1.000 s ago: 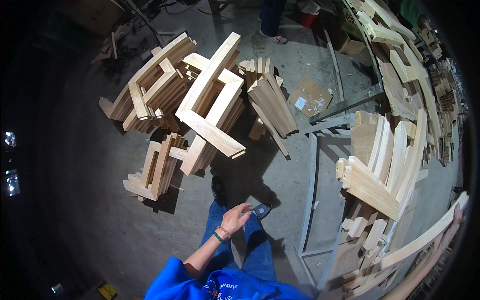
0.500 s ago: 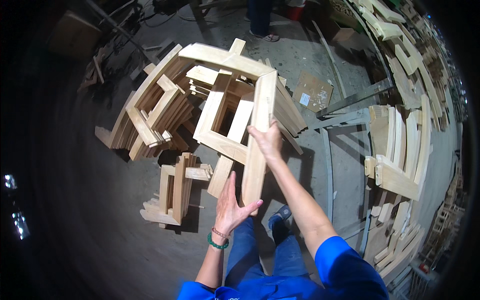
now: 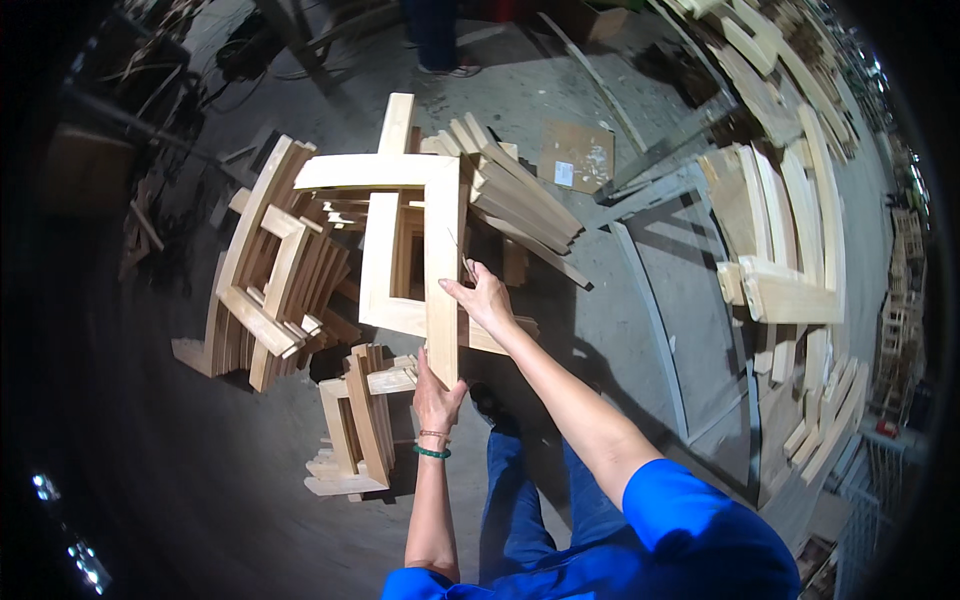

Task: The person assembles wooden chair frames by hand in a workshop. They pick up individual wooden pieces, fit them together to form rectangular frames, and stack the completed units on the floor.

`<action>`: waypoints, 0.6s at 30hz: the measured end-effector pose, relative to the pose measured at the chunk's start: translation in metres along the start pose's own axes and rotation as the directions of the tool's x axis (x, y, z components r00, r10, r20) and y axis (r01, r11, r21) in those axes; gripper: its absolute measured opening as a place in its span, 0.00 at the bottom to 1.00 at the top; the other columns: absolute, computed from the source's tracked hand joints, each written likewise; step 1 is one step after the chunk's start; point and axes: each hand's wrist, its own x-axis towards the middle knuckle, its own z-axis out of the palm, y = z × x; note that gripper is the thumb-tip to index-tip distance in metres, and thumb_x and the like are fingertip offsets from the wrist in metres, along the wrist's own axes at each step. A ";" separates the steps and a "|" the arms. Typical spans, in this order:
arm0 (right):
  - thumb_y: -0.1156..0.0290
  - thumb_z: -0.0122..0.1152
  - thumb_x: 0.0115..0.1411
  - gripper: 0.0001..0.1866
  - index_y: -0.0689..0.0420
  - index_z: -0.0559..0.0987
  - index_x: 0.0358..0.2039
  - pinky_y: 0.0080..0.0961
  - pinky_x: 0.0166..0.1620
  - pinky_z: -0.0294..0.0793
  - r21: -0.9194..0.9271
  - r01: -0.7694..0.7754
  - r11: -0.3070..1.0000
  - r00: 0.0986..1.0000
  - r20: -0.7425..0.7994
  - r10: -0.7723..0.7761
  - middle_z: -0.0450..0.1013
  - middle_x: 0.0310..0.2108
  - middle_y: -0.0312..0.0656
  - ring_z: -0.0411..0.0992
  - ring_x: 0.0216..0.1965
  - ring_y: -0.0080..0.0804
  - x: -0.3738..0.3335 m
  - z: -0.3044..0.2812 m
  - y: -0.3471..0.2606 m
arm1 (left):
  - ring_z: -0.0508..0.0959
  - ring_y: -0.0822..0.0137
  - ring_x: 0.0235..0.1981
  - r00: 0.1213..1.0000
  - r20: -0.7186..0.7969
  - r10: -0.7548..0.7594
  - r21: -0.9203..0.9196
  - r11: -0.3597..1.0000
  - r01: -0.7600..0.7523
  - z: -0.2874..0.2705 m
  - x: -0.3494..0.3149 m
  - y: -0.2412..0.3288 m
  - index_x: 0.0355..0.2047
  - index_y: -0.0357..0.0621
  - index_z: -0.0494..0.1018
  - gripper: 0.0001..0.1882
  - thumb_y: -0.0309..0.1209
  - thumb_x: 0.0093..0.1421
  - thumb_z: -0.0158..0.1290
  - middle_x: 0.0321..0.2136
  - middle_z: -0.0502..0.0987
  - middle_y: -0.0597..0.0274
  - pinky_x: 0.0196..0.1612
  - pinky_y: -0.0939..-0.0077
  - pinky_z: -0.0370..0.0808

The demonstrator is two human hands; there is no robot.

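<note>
A pale wooden frame [image 3: 441, 220], with a long leg, a curved top bar and a smaller rectangle inside the corner, is in both my hands. My left hand [image 3: 436, 400] grips the near end of the leg, its thumb to the right side. Higher up, my right hand [image 3: 484, 300] is closed around the leg's right edge, thumb on top. Under and behind the frame lies a pile of similar wooden parts [image 3: 525, 190], partly hidden by it. Just left of it stands a stack of nested frames [image 3: 255, 265].
A smaller stack of frames [image 3: 345, 430] is on the floor left of my left hand. Grey metal bars [image 3: 650, 310] and a cardboard sheet [image 3: 578, 157] lie to the right. Racked curved wooden parts [image 3: 795, 290] line the far right. Another person's legs [image 3: 432, 35] are at the back.
The wooden frame has turned so its leg points more straight ahead. My left hand, open beside the leg's end before, is now closed on it. My view has shifted to the right.
</note>
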 end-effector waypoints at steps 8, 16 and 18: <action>0.58 0.63 0.51 0.20 0.60 0.77 0.39 0.32 0.40 0.74 0.083 0.043 0.996 0.974 0.217 -0.060 0.76 0.35 0.51 0.77 0.37 0.43 -0.111 -0.155 0.012 | 0.60 0.60 0.60 0.990 -0.035 0.135 -0.293 0.946 -0.139 0.000 -0.006 0.012 0.65 0.36 0.39 0.58 0.29 0.43 0.67 0.63 0.52 0.45 0.60 0.69 0.60; 0.67 0.59 0.60 0.11 0.60 0.78 0.39 0.20 0.41 0.75 0.422 0.261 0.868 0.900 -0.431 -0.061 0.77 0.36 0.39 0.74 0.37 0.22 -0.192 -0.425 0.004 | 0.63 0.56 0.56 0.998 0.027 0.057 -0.357 0.933 -0.044 0.005 -0.008 0.014 0.66 0.41 0.43 0.55 0.34 0.45 0.68 0.61 0.56 0.44 0.59 0.62 0.61; 0.68 0.59 0.59 0.10 0.61 0.78 0.37 0.21 0.42 0.75 0.249 0.336 0.908 0.680 -0.732 -0.050 0.77 0.35 0.39 0.74 0.36 0.23 -0.198 -0.509 0.034 | 0.67 0.57 0.53 0.996 -0.055 0.076 -0.308 0.947 -0.089 0.003 -0.015 0.027 0.65 0.39 0.44 0.54 0.35 0.45 0.68 0.58 0.59 0.45 0.57 0.63 0.64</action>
